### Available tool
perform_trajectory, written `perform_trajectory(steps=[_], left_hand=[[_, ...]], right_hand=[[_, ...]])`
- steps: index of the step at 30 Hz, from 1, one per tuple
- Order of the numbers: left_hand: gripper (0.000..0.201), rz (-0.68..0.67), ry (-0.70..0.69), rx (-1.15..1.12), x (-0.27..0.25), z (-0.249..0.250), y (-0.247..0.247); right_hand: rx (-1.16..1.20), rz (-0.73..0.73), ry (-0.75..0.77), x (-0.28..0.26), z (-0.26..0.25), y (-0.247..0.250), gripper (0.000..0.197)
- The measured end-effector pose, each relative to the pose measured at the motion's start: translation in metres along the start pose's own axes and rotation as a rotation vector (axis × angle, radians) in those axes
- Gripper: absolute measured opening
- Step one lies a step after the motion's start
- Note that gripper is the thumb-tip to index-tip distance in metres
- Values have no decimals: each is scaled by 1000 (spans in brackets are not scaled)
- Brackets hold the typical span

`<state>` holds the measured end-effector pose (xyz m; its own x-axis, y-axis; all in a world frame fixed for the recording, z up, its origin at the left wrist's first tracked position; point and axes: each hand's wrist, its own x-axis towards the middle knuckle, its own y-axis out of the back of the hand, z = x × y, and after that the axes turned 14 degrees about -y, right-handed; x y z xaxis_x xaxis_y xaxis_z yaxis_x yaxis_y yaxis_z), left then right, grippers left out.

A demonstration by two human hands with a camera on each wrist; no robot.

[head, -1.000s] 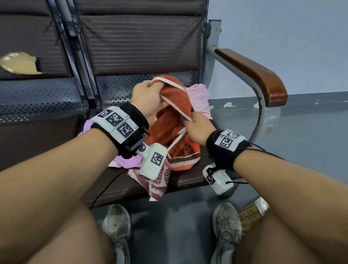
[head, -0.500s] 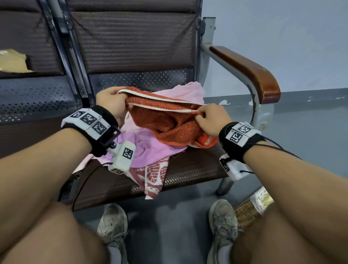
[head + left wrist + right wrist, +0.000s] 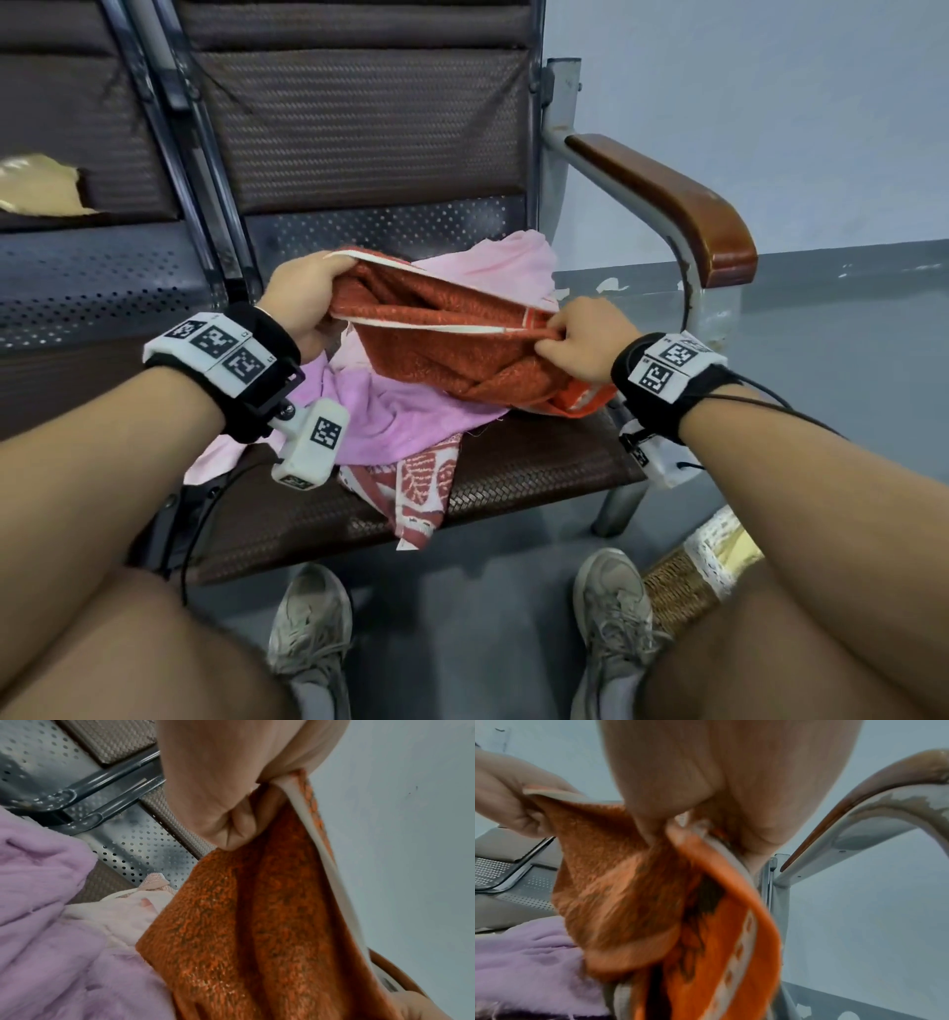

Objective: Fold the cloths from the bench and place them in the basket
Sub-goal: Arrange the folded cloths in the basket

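My left hand (image 3: 303,298) pinches orange towel (image 3: 452,339) at one cream edge, right hand (image 3: 580,342) grips other end. Towel stretched between them above bench (image 3: 539,462), over pink cloths (image 3: 411,411). Basket (image 3: 683,580), mostly hidden, by right foot.

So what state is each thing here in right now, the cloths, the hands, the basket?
Orange towel: lifted off the bench seat, stretched between both hands, not yet folded flat.
Left hand: gripping the towel's white-edged end.
Right hand: pinching the towel's opposite end.
Purple cloth: crumpled on the seat, unfolded.
Pale pink cloth: bunched at the back of the seat.
Patterned red cloth: hanging over the seat's front edge.
Basket: on the floor, mostly hidden, contents unseen.
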<state>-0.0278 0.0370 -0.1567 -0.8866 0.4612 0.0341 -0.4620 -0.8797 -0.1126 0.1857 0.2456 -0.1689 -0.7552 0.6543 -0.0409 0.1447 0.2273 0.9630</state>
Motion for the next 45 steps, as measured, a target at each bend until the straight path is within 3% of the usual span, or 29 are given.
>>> perform_trajectory(steps=[4, 6, 9, 13, 14, 17, 19, 23, 26, 29, 34, 36, 39, 42, 45], left_hand=[[18, 68, -120, 108, 2, -10, 9], [25, 33, -124, 79, 1, -7, 11], [41, -91, -129, 18, -2, 2, 11], [31, -116, -161, -25, -6, 11, 8], [27, -129, -187, 28, -7, 10, 9], [44, -225, -333, 472, -10, 4, 13], [36, -161, -447, 668, -11, 0, 16], [12, -36, -554, 621, -5, 7, 18], [12, 14, -675, 638, 3, 24, 15], [15, 70, -692, 574, 15, 46, 13], [25, 129, -719, 533, 27, 87, 17], [23, 110, -744, 527, 27, 100, 18], [26, 88, -756, 519, 25, 114, 17], [21, -7, -736, 462, 21, 118, 18], [15, -78, -691, 468, 17, 119, 26]], right_hand=[[-131, -109, -23, 1, 2, 0, 32], [-96, 0, -21, 4, 2, 4, 31], [82, 188, -118, 11, 2, 13, 45], [133, 204, -156, 15, 4, 16, 46], [116, 181, -138, 14, 5, 17, 42], [126, 154, -129, 11, 8, 24, 42], [171, 192, -131, 9, 9, 29, 42], [245, 162, -86, 5, 7, 35, 36], [246, 107, -27, 1, 4, 51, 30], [183, 97, 19, 3, -2, 80, 24], [417, 227, 0, 10, -11, 122, 35], [437, 158, 40, 6, -18, 128, 27], [172, -19, 118, -1, -26, 127, 30], [-177, -85, 150, -7, -34, 122, 14], [-166, -54, 81, -8, -33, 129, 14]])
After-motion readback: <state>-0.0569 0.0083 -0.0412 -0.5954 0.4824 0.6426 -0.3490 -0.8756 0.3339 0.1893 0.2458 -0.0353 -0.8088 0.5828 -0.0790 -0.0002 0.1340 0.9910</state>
